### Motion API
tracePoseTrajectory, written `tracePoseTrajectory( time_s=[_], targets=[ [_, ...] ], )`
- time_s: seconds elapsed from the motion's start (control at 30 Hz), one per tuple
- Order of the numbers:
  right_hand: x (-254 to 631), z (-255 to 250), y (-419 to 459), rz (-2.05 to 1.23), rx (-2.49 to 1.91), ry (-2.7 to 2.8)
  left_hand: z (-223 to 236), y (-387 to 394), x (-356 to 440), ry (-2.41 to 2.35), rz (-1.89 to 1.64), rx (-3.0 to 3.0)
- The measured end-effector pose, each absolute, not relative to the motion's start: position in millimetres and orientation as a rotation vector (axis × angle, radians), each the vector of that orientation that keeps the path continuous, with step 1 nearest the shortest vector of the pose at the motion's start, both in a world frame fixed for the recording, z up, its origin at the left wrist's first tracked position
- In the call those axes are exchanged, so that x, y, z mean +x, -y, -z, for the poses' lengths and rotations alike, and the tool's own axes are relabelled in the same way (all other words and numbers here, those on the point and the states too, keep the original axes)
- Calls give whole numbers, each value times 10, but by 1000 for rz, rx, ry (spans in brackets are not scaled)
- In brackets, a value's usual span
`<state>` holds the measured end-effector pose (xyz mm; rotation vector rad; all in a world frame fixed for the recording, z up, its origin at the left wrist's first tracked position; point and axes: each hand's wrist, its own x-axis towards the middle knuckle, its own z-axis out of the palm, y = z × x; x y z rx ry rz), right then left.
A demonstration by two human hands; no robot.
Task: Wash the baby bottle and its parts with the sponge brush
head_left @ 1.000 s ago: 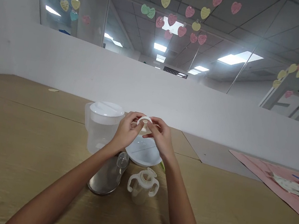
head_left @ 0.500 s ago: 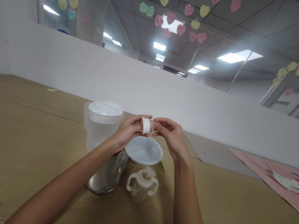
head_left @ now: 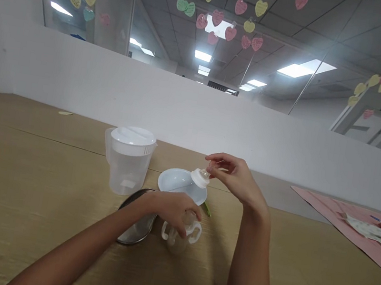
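My right hand (head_left: 237,176) pinches the clear tip of a bottle nipple set in a white screw ring (head_left: 199,178). The ring hangs tilted, its wide side down, above the white bowl's right part. Lower down, my left hand (head_left: 176,209) reaches over a clear two-handled baby bottle (head_left: 177,245), thumb and fingers closed around its top. White handles stick out on both sides of the bottle, which stands upright on the table. My left hand hides most of its mouth. Left of it, partly under my left forearm, lies a shiny metal tray (head_left: 136,234).
Behind my left forearm stands a clear pitcher (head_left: 128,169) with a white lid. A white bowl (head_left: 170,178) sits behind the bottle, with a green strip (head_left: 208,209) at its edge. Far right, a pink mat (head_left: 324,209) carries cloth-like items. A white wall (head_left: 195,114) bounds the table's back.
My left hand has let go of the ring and moved down onto the bottle. My right hand has shifted right, keeping the nipple and ring, now tilted downward.
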<state>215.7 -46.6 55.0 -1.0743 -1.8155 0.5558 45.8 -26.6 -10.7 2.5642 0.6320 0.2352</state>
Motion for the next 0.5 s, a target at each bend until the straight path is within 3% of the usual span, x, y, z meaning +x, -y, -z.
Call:
tracePoseTrajectory(
  time_s=[0.2, 0.5],
  targets=[
    [2191, -489, 386, -439, -1184, 1983, 195, 73, 413, -884, -386, 2610],
    [2085, -347, 167, -458, -1242, 2334, 122, -65, 255, -876, -163, 2558]
  ],
)
